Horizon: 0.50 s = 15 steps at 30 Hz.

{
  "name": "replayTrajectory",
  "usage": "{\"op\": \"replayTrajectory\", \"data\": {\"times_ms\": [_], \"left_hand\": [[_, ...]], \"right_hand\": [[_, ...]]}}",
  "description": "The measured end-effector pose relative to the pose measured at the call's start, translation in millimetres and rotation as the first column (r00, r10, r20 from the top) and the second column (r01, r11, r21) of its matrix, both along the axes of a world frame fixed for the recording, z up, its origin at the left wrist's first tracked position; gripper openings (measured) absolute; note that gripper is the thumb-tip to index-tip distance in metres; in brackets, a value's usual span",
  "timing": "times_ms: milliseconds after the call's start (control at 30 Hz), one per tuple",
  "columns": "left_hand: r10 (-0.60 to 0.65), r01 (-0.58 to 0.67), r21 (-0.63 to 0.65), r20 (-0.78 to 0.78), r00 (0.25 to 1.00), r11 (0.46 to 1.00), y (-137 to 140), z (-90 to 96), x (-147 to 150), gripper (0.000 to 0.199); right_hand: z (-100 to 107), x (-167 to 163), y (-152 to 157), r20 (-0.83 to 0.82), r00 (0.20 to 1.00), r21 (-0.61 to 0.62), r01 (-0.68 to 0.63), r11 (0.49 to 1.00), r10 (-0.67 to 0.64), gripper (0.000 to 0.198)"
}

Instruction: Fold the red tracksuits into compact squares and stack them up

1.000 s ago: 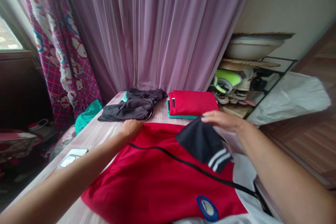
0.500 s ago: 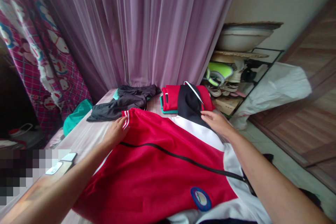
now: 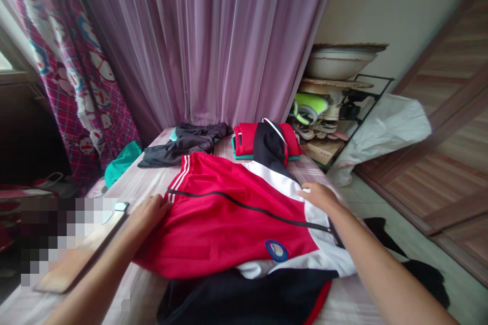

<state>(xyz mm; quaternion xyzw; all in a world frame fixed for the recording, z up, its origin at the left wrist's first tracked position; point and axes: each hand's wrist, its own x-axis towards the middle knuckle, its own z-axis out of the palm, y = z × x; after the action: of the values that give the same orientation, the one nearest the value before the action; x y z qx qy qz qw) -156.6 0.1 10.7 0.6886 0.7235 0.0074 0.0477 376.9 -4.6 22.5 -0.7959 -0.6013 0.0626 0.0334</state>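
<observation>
A red, white and black zip-up jacket (image 3: 229, 228) lies spread front side up, with a dark zipper running across it and a round blue badge on its chest. At the striped hem, my left hand (image 3: 150, 213) has its fingers closed on the jacket's edge. My right hand (image 3: 319, 196) pinches the white shoulder part near the black sleeve. That sleeve (image 3: 267, 144) stretches away over a folded red stack (image 3: 244, 139). The other black sleeve (image 3: 236, 294) lies toward me.
Dark crumpled clothes (image 3: 183, 144) lie at the far left of the bed (image 3: 148, 180). A phone-like flat object (image 3: 84, 251) rests by my left forearm. Purple curtains (image 3: 213, 35) hang behind. A shoe rack (image 3: 335, 117) and white bag (image 3: 392, 127) stand right.
My left hand has moved from the hem's far corner toward me along the hem. My right hand has shifted from the black sleeve to the white shoulder. The near sleeve has come into view.
</observation>
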Motion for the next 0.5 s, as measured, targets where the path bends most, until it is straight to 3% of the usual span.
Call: {"op": "replayTrajectory", "data": {"times_ms": [100, 200, 367, 500], "left_hand": [[-0.015, 0.015, -0.006, -0.021, 1.0, 1.0, -14, -0.7, -1, 0.032], [-0.014, 0.014, -0.008, -0.017, 1.0, 1.0, -31, -3.0, -5, 0.028], [0.008, -0.007, -0.11, 0.002, 1.0, 0.994, -45, 0.7, -26, 0.026], [0.063, -0.073, -0.191, -0.054, 0.997, 0.979, -27, 18.7, -39, 0.03]], "right_hand": [[13, 0, 6, 0.103, 0.992, 0.098, 0.068, 0.993, -0.078, 0.04], [12, 7, 10, 0.124, 0.978, 0.133, 0.149, 0.98, -0.165, 0.043], [0, 0, 15, 0.157, 0.985, 0.1, 0.058, 0.993, -0.073, 0.048], [9, -14, 26, 0.172, 0.985, 0.179, -0.019, 0.984, -0.012, 0.044]]}}
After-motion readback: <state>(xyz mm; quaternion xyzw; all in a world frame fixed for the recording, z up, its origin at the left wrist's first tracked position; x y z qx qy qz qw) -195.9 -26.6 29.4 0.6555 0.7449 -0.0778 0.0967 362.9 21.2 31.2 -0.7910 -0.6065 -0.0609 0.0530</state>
